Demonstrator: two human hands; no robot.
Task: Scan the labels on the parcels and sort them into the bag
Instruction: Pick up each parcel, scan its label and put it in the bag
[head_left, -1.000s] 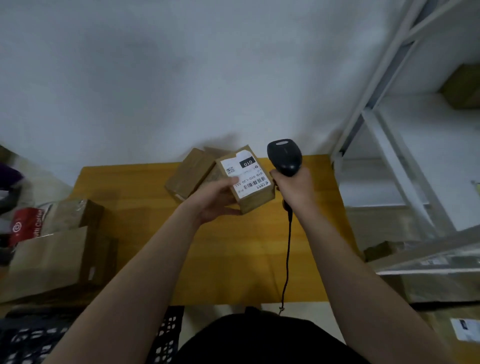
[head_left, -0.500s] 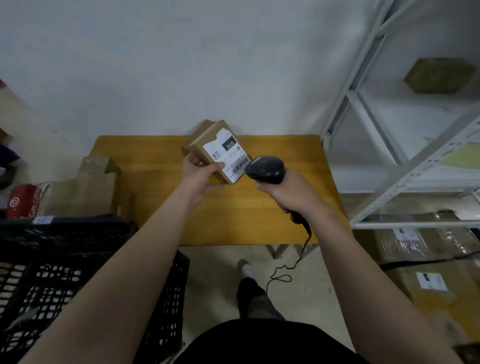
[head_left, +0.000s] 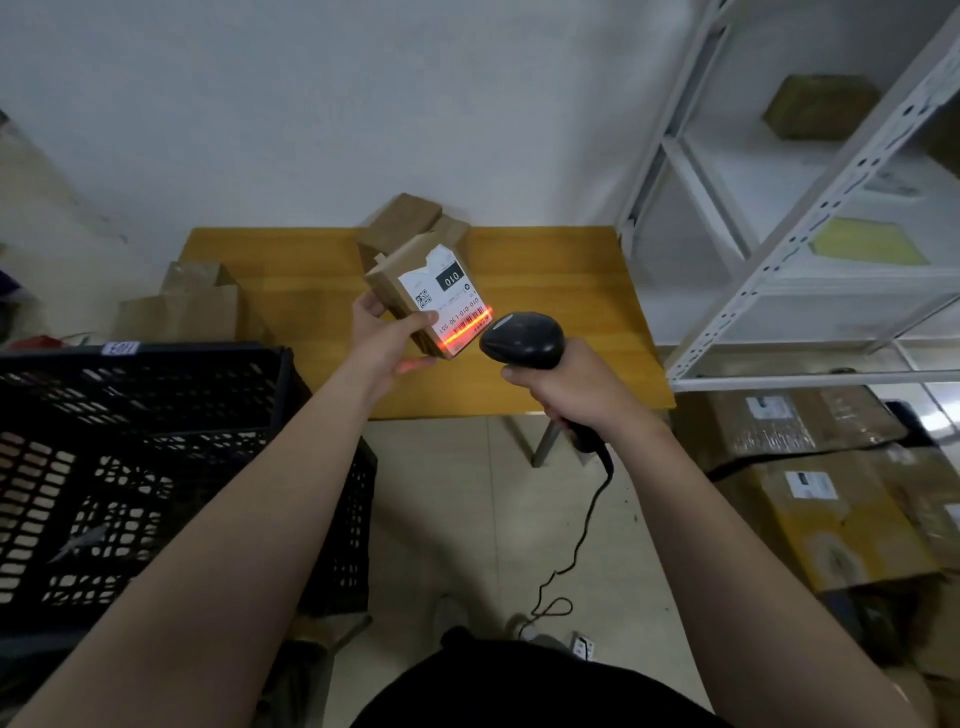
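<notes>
Head camera looks down along two bare arms toward a yellow wooden desk (head_left: 566, 270). The left hand (head_left: 382, 340) holds a small brown parcel (head_left: 397, 270) in the air above the desk. Its fingers (head_left: 410, 332) are curled round the near left end of the parcel. The parcel is tilted, so its white label (head_left: 441, 296) faces up and to the right. The label carries "010", a small square code and a barcode. A red-orange light line (head_left: 467, 326) lies across the barcode.

The right hand (head_left: 571, 384) is closed firmly around the handle of a black scanner (head_left: 522, 340). The scanner head points at the label and is just beside the parcel's near right corner, not touching it. A thin black cable (head_left: 587, 525) hangs from the handle down to the floor.

Behind the held parcel, other brown parcels (head_left: 405, 218) lie at the far edge of the desk, by the wall. A black plastic crate (head_left: 156, 441) stands at the left, near the left forearm. A white metal shelf rack (head_left: 769, 270) stands at the right, and big cardboard boxes (head_left: 810, 499) sit on the floor below it.
</notes>
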